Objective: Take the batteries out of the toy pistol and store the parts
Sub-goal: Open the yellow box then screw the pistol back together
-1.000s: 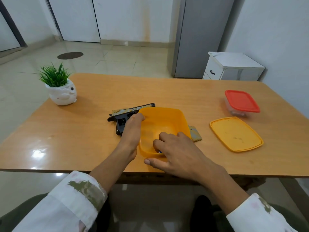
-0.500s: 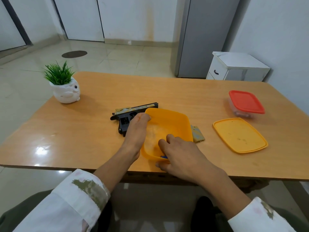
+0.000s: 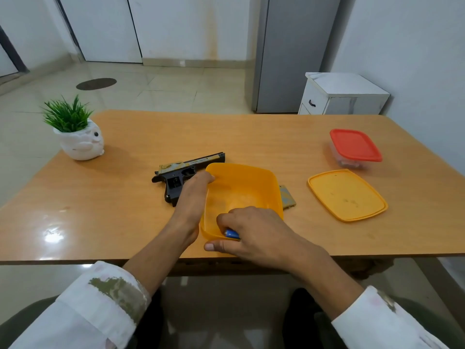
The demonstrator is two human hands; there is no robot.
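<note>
A black toy pistol (image 3: 176,176) with a tan slide lies on the wooden table (image 3: 125,210), its grip cavity uncovered. Right of it stands an open yellow container (image 3: 251,182). My left hand (image 3: 193,195) rests against the container's left wall, partly over the pistol's grip. My right hand (image 3: 254,233) reaches into the container's near corner, fingers curled over a blue battery (image 3: 232,233). A small tan cover piece (image 3: 286,197) lies just right of the container, half hidden by it.
The yellow lid (image 3: 347,195) lies flat to the right. A clear box with a red lid (image 3: 354,147) stands behind it. A white owl-shaped plant pot (image 3: 80,139) sits at the far left. A white cabinet (image 3: 344,96) stands beyond the table.
The blue battery now shows under my right hand's fingers at the container's near corner. Both hands have stayed nearly in place; the camera has shifted slightly.
</note>
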